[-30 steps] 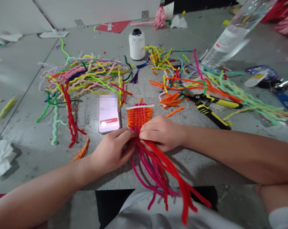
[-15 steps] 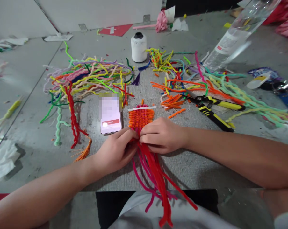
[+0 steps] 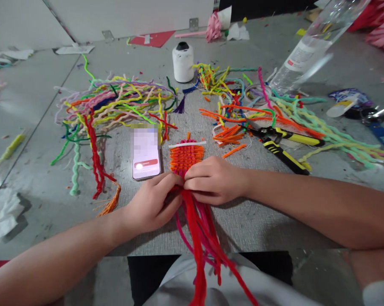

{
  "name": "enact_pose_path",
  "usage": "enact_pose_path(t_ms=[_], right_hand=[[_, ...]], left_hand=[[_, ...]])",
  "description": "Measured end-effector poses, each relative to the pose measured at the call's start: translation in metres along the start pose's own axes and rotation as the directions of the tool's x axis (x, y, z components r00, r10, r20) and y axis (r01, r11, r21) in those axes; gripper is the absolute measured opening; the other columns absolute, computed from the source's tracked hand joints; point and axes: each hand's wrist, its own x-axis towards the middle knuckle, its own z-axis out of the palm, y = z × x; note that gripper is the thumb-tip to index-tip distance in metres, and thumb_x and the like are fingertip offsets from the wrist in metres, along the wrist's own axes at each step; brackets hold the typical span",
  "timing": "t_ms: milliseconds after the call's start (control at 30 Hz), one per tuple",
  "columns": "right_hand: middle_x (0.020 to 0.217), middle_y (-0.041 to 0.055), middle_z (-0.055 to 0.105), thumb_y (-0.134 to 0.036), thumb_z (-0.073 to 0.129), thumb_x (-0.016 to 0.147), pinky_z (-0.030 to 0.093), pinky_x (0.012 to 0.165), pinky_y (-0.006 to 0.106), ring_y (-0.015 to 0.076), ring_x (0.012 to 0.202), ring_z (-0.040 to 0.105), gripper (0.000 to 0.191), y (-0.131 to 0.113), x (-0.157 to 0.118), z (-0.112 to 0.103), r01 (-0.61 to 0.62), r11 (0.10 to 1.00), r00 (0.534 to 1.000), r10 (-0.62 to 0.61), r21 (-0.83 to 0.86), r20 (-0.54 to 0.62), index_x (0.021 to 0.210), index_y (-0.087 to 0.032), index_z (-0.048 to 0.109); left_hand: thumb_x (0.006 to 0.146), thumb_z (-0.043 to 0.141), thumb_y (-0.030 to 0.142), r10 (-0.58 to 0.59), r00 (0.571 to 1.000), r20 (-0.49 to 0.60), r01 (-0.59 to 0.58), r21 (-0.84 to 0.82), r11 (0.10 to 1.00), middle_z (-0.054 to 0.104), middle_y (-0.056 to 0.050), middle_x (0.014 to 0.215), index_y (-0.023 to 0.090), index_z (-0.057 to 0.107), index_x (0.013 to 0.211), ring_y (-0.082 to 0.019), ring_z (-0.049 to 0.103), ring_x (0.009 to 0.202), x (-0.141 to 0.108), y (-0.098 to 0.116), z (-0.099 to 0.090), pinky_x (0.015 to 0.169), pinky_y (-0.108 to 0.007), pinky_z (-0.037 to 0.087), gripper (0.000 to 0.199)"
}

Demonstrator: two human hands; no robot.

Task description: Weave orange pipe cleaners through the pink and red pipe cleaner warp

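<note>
An orange and magenta woven strip of pipe cleaners lies flat before me, a white strip across its top. Both hands meet at its lower end. My left hand is closed, fingers pinching the red pipe cleaners where they leave the weave. My right hand is closed beside it, fingertips pressed on the same spot; the exact grip is hidden. Red and magenta pipe cleaners trail down over the table's front edge toward my lap.
A phone lies left of the weave. Yellow-black cutters rest at right, near cut orange pieces. Mixed pipe cleaners spread at left. A white thread spool and a tilted plastic bottle stand behind.
The loose red pipe cleaners have swung left and spread apart below my hands. Both hands keep nearly the same place and grip; the whole view has shifted slightly.
</note>
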Motion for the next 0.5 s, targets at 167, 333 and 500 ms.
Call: enact_pose_path(t_ms=[167, 333, 500], right_hand=[[0.097, 0.0066, 0.073, -0.021, 0.049, 0.103, 0.047, 0.072, 0.028, 0.0146, 0.085, 0.067, 0.011, 0.0008, 0.0006, 0.0005, 0.015, 1.0, 0.999, -0.016, -0.012, -0.032, 0.102, -0.018, 0.059], [0.095, 0.006, 0.071, -0.02, 0.052, 0.103, 0.046, 0.071, 0.027, 0.0141, 0.083, 0.067, 0.008, 0.0016, -0.0005, 0.0018, 0.018, 0.999, 1.0, -0.019, -0.04, -0.021, 0.101, -0.018, 0.06], [0.096, 0.0054, 0.071, -0.02, 0.052, 0.103, 0.046, 0.072, 0.026, 0.0131, 0.083, 0.067, 0.008, 0.0017, -0.0022, 0.0025, 0.009, 0.999, 0.999, -0.011, -0.051, -0.046, 0.104, -0.017, 0.06]], left_hand=[[0.099, 0.046, 0.014, 0.041, 0.999, 0.019, -0.041, 0.019, 0.999, 0.063, -0.004, 0.091, 0.019, 0.055, 0.107, -0.015, 0.06, 0.077, 0.0003, 0.0005, -0.0018, 0.067, -0.026, 0.051, 0.013], [0.101, 0.041, 0.016, 0.035, 0.998, 0.051, -0.038, 0.049, 0.998, 0.063, -0.005, 0.09, 0.018, 0.057, 0.109, -0.017, 0.061, 0.077, 0.0011, 0.0, -0.0037, 0.067, -0.028, 0.052, 0.018], [0.097, 0.043, 0.014, 0.026, 0.999, 0.038, -0.03, 0.085, 0.996, 0.066, -0.007, 0.095, 0.018, 0.056, 0.118, -0.018, 0.064, 0.08, 0.0007, -0.0009, -0.002, 0.07, -0.031, 0.055, 0.025]])
